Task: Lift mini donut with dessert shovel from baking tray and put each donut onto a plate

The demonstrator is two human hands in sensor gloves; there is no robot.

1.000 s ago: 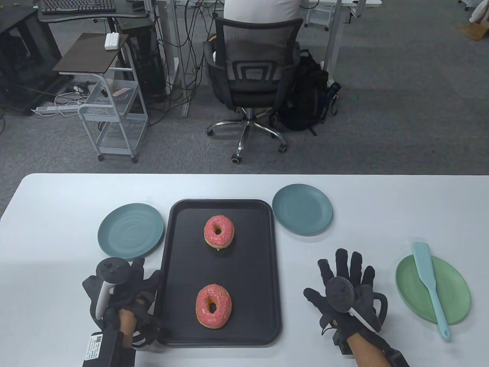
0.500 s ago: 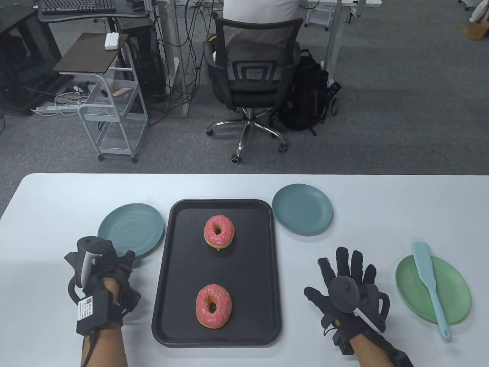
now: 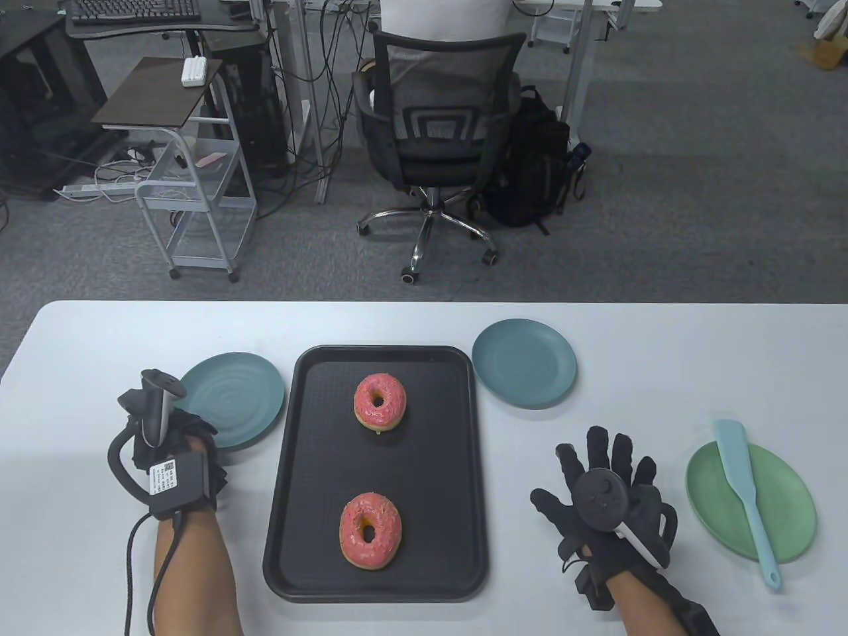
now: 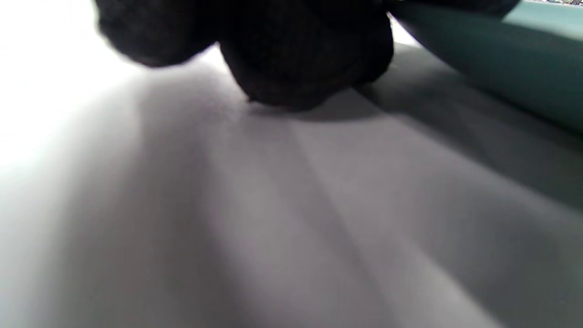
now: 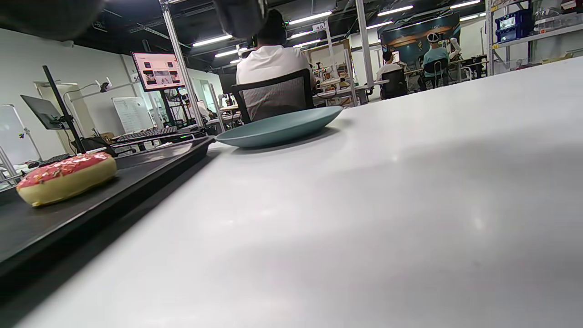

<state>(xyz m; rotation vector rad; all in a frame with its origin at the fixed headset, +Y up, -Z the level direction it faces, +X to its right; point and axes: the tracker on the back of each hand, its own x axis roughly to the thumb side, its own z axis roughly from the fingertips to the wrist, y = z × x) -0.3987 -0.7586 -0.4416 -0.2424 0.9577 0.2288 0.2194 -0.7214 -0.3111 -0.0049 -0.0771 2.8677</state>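
Pink-glazed and soft, the two mini donuts on the black baking tray (image 3: 285, 477) look light and easily dented, with icing that would smear under a grip. The far donut (image 3: 379, 400) lies toward the tray's back, the near donut (image 3: 370, 530) toward its front. Judging by that, each wants lifting from beneath, the blade slid flat under the cakey base.

The dessert shovel (image 3: 745, 487) lies untouched across the green plate (image 3: 788, 490) at the right. It looks like stiff, light plastic, best taken by its slim handle near the table edge. The two teal plates, left plate (image 3: 228, 404) and back plate (image 3: 523, 362), are bare.

The right hand (image 3: 606, 493) rests flat on the table, fingers spread, holding nothing. The left hand (image 3: 169, 440) sits beside the left plate, its fingers hidden from above and blurred in the wrist view, so their state cannot be told.

Compared with a second ago, the left hand has left the tray's left edge and moved out toward the left plate, turning on its side, and the tray has shifted slightly; the right hand has barely moved.
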